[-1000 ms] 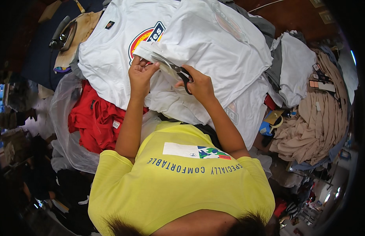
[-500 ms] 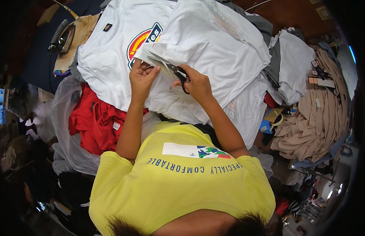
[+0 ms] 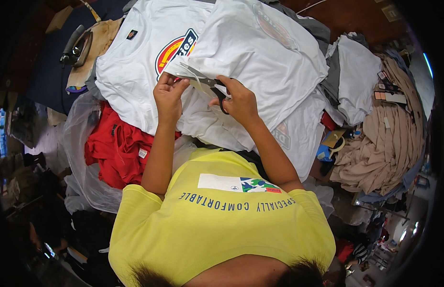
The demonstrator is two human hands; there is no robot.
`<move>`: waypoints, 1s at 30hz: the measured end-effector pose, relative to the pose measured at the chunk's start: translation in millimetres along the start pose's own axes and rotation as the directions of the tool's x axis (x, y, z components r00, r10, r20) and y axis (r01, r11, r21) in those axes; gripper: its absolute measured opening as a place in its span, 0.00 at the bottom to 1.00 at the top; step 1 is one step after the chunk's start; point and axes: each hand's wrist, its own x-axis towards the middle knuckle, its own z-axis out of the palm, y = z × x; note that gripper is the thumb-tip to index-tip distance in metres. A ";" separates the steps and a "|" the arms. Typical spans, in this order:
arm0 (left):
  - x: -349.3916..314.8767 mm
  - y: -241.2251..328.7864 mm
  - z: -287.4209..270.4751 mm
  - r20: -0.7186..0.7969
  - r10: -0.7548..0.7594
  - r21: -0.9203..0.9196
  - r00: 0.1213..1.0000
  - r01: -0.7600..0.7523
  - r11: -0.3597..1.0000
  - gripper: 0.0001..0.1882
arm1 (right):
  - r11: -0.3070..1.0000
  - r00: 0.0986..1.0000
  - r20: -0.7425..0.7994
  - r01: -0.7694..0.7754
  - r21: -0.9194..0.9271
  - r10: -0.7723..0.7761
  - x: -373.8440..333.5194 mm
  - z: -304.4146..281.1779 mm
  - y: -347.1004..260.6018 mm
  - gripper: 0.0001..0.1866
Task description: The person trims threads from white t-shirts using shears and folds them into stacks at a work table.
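My right hand [image 3: 238, 99] grips black-handled scissors [image 3: 206, 81], fingers in the loops. Their grey blades stand apart and point left, at the edge of a white T-shirt [image 3: 246, 71]. That shirt lies partly turned back, its print showing faintly through the cloth. My left hand [image 3: 169, 98] pinches the shirt's edge close to the blade tips. A narrow pale strip of cloth or thread lies by the blades; which it is, I cannot tell. Beneath and to the left spreads another white T-shirt [image 3: 128, 62] with a round red and yellow print.
An iron [image 3: 82, 50] rests on a tan pad at the far left. Red garments [image 3: 119, 148] fill a clear plastic bag [image 3: 73, 138] at my left. On the right are a beige cloth pile [image 3: 375, 153], a roll of tape [image 3: 337, 147] and a folded white garment [image 3: 358, 71].
My left hand has shifted slightly left with the shirt's edge. The scissor blades look a little wider apart, while my right hand stays nearly in place.
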 end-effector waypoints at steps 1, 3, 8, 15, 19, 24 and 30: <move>-0.9 -0.3 0.5 0.004 0.002 0.006 1.000 -0.002 1.000 0.23 | 1.000 1.000 0.005 -0.001 0.004 0.001 1.3 -0.3 -0.8 0.34; -3.4 -0.1 2.3 0.013 0.006 0.017 1.000 -0.006 1.000 0.22 | 1.000 1.000 0.016 -0.004 0.012 0.003 3.6 -1.2 -2.9 0.34; -4.6 1.0 4.0 0.027 0.010 0.020 1.000 -0.011 1.000 0.21 | 0.999 1.000 0.012 -0.025 0.032 0.024 1.1 -1.2 -5.5 0.34; -6.8 4.4 6.3 0.035 0.014 0.049 0.999 -0.016 0.999 0.22 | 0.991 0.994 0.058 -0.097 0.091 0.092 -8.6 8.6 1.3 0.32; -3.3 2.1 1.2 0.029 0.008 0.047 1.000 -0.009 0.999 0.22 | 0.980 0.977 0.112 -0.190 0.063 0.183 -20.2 7.2 1.8 0.31; 18.6 0.2 -25.2 -0.009 -0.015 0.014 1.000 0.015 1.000 0.23 | 0.991 0.964 0.241 -0.124 0.042 0.111 -67.8 -22.4 0.4 0.32; 72.3 -20.7 -110.5 0.023 -0.078 0.145 0.997 0.074 0.987 0.22 | 0.968 0.951 0.236 -0.151 -0.201 0.198 -160.4 -44.3 35.6 0.22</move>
